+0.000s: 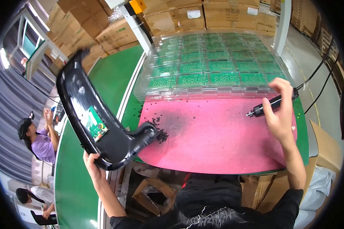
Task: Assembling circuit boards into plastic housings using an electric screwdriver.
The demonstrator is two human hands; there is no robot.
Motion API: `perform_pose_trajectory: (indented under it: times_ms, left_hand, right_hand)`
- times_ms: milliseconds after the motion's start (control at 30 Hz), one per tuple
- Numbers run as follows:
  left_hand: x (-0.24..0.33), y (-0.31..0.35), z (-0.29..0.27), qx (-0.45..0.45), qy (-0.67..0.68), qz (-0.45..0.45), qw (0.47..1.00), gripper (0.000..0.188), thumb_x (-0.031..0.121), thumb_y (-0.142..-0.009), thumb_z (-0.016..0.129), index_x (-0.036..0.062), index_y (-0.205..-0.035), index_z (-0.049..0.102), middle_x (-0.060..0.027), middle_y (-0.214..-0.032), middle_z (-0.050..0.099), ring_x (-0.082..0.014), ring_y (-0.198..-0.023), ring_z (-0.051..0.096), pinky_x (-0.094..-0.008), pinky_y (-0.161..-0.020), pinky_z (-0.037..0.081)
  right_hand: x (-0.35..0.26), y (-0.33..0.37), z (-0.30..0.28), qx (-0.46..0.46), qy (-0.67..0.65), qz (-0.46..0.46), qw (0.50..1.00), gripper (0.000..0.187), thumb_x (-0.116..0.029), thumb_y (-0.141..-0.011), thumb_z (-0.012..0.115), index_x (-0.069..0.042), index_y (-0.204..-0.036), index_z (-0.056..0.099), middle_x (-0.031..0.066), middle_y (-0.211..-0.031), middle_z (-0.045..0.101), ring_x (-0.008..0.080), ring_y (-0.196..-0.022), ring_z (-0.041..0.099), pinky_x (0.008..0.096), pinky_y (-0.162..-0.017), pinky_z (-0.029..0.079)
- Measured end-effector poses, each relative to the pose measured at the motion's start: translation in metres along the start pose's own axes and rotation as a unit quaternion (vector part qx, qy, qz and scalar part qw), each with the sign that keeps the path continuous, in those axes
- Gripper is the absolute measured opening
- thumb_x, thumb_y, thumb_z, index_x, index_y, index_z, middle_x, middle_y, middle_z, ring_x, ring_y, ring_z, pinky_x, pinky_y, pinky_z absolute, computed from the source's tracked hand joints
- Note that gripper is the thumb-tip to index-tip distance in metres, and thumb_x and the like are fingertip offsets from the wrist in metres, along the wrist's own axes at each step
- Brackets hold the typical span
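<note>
My left hand (pixel 93 165) grips the lower edge of a long, curved black plastic housing (pixel 118 147), raised and tilted over the left side of the work surface. A small green circuit board (pixel 97 124) sits inside the housing. The housing's short arm reaches over a pile of small black screws (pixel 162 135) on the pink mat (pixel 210 141). At the right, my right hand (pixel 281 114) is over a black electric screwdriver (pixel 259 110), thumb and fingers apart on either side of it. The screwdriver's tip points left, at the mat; part of its body is hidden by the hand.
Stacked clear trays of green circuit boards (pixel 195 68) stand behind the mat. A green conveyor belt (pixel 74 168) runs along the left. The screwdriver's cable (pixel 313 76) trails to the back right. Cardboard boxes (pixel 176 19) line the back. Two other people (pixel 42 145) are at the far left.
</note>
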State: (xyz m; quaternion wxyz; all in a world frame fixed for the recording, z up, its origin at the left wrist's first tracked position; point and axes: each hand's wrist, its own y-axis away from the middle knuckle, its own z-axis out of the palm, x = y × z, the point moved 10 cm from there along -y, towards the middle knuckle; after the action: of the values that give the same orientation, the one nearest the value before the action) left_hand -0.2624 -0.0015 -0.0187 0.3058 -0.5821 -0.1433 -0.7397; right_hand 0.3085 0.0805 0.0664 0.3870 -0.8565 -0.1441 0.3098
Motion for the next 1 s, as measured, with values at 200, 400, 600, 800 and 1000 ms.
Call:
perform_pose_trajectory:
  times_ms: [200, 400, 600, 800, 1000]
  left_hand:
    - [-0.045, -0.001, -0.062, 0.100, 0.109, -0.127, 0.981, 0.034, 0.017, -0.080, 0.058, 0.0039, -0.111, 0.061, -0.0073, -0.106, 0.068, -0.0231, -0.093, 0.068, -0.0392, -0.081, 0.057]
    - [-0.047, -0.023, -0.128, 0.171, 0.178, -0.034, 0.969, 0.053, 0.037, -0.092, 0.062, 0.0070, -0.134, 0.050, -0.0128, -0.130, 0.057, -0.0263, -0.110, 0.061, -0.0398, -0.089, 0.053]
    - [-0.039, -0.008, -0.134, 0.300, 0.120, 0.047, 0.945, 0.071, 0.027, -0.096, 0.061, 0.0062, -0.151, 0.021, -0.0175, -0.156, 0.021, -0.0300, -0.135, 0.036, -0.0469, -0.104, 0.040]
    - [0.011, 0.034, -0.038, 0.100, -0.282, 0.318, 0.900, 0.075, 0.041, -0.103, 0.044, 0.0013, -0.153, 0.006, -0.0158, -0.156, 0.027, -0.0318, -0.139, 0.032, -0.0428, -0.112, 0.026]
    - [-0.045, 0.071, 0.040, -0.185, -0.220, 0.333, 0.898, 0.124, 0.089, -0.072, 0.047, 0.0054, -0.152, 0.003, -0.0211, -0.153, 0.027, -0.0339, -0.137, 0.031, -0.0445, -0.104, 0.027]
  right_hand:
    - [0.078, -0.008, 0.043, -0.126, 0.134, 0.033, 0.982, 0.055, -0.007, -0.076, 0.072, -0.003, -0.126, 0.048, 0.0147, -0.115, 0.053, 0.0321, -0.117, 0.047, 0.0413, -0.102, 0.037]
    - [0.102, -0.023, 0.068, -0.254, 0.206, 0.007, 0.945, 0.053, -0.020, -0.075, 0.078, -0.005, -0.120, 0.054, 0.0116, -0.107, 0.057, 0.0303, -0.107, 0.052, 0.0430, -0.097, 0.039]
    - [0.061, -0.030, 0.048, -0.132, 0.275, -0.175, 0.936, 0.036, -0.020, -0.078, 0.073, -0.004, -0.105, 0.056, 0.0093, -0.104, 0.058, 0.0278, -0.100, 0.055, 0.0393, -0.089, 0.042]
    - [0.009, -0.071, 0.049, -0.062, 0.418, -0.315, 0.850, 0.021, -0.015, -0.076, 0.063, -0.009, -0.094, 0.056, 0.0038, -0.089, 0.054, 0.0209, -0.091, 0.056, 0.0338, -0.070, 0.043]
    - [-0.072, -0.119, -0.012, 0.120, 0.449, -0.330, 0.822, 0.017, -0.015, -0.075, 0.066, -0.012, -0.088, 0.056, -0.0006, -0.086, 0.055, 0.0162, -0.089, 0.057, 0.0298, -0.055, 0.044]
